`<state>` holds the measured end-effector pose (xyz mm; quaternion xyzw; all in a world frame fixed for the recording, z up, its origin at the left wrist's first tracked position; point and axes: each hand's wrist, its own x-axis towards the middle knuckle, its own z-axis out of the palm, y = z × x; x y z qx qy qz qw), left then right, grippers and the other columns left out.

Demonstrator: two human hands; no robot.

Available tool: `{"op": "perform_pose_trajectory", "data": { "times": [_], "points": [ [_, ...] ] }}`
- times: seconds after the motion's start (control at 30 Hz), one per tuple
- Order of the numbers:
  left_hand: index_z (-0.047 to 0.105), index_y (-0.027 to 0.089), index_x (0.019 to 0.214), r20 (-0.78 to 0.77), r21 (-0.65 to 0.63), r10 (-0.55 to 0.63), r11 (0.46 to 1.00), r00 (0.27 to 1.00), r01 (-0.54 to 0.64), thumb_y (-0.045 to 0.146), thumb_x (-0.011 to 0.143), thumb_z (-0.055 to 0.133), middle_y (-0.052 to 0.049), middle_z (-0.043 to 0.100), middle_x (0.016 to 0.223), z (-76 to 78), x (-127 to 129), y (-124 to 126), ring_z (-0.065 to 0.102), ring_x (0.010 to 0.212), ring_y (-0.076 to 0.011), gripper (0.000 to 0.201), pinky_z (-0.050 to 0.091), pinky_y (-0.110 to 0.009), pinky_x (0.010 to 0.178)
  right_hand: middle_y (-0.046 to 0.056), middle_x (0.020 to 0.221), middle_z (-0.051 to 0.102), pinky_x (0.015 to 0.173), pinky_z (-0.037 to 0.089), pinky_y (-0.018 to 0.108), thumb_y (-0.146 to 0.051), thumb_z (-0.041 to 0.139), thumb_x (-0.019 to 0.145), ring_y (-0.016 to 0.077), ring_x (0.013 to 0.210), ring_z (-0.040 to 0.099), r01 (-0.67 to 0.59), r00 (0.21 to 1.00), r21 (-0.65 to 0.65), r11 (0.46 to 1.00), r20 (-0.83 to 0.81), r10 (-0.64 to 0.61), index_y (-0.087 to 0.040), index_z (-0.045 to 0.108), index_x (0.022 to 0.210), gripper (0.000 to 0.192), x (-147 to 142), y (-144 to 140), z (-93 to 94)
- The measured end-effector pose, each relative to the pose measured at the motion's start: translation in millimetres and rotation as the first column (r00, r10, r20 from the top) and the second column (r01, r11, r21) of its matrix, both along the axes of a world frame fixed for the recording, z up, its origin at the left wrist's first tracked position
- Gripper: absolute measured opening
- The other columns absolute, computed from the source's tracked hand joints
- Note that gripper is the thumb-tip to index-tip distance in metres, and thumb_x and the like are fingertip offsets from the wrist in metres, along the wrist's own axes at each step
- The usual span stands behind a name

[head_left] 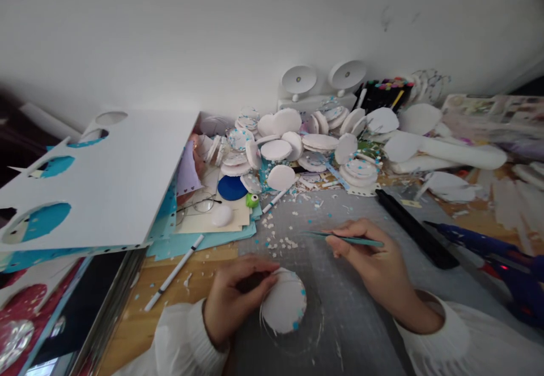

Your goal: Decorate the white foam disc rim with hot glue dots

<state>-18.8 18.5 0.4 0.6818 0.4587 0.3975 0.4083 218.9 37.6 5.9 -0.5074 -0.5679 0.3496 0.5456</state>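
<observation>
Down at the near edge, the left hand is curled over the rim of a white foam disc, fingers and thumb gripping its left side as it lies flat on the grey cutting mat; blue flecks dot the disc's right edge. Just beyond it, the right hand pinches a pair of teal tweezers, tips pointing left and held low above the mat, clear of the disc. Scraps of white and blue confetti are scattered over the mat ahead of both hands. To the left, a white pen lies on the wooden tabletop, and above it a big white board with round holes cut out leans over blue paper. To the right, a long black bar lies slantwise, with a blue glue gun past it. Farther back, a heap of white discs is stacked against the wall, a dark blue circle and a small green punch sitting at its foot.
</observation>
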Motion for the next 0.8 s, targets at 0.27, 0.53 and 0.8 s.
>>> {"op": "perform_pose_trajectory", "data": {
  "times": [0.27, 0.53, 0.8],
  "points": [
    [0.074, 0.018, 0.088, -0.074, 0.086, -0.032, 0.996, 0.997, 0.038, 0.018, 0.077, 0.069, -0.004, 0.076, 0.08, -0.3, 0.8, -0.8, 0.071, 0.073, -0.0156, 0.011, 0.055, -0.021, 0.066, -0.001, 0.064, 0.061, 0.05, 0.048, 0.02, -0.028, 0.071, 0.075, 0.0108, 0.056, 0.058, 0.002, 0.999, 0.007, 1.0, 0.038, -0.002, -0.021, 0.065, 0.072, 0.01, -3.0, 2.0, -3.8],
    [0.074, 0.02, 0.09, -0.08, 0.082, -0.03, 0.996, 0.996, 0.037, 0.018, 0.079, 0.068, -0.003, 0.075, 0.082, -2.2, 0.3, -0.3, 0.07, 0.075, -0.0149, 0.013, 0.055, -0.021, 0.068, -0.001, 0.065, 0.062, 0.05, 0.048, 0.019, -0.027, 0.071, 0.075, 0.0102, 0.054, 0.058, -0.003, 0.999, -0.011, 1.0, 0.047, 0.003, -0.02, 0.065, 0.072, 0.009, -3.9, 1.8, -4.6],
    [0.074, 0.019, 0.088, -0.094, 0.102, -0.034, 0.994, 0.995, 0.043, 0.018, 0.078, 0.068, -0.003, 0.076, 0.081, -0.6, 0.7, -1.7, 0.071, 0.075, -0.015, 0.012, 0.056, -0.021, 0.069, 0.001, 0.067, 0.065, 0.049, 0.049, 0.019, -0.027, 0.071, 0.074, 0.0097, 0.053, 0.058, -0.027, 1.0, -0.03, 0.999, 0.01, 0.027, -0.02, 0.066, 0.073, 0.009, -8.6, 2.2, -6.7]
  ]
}}
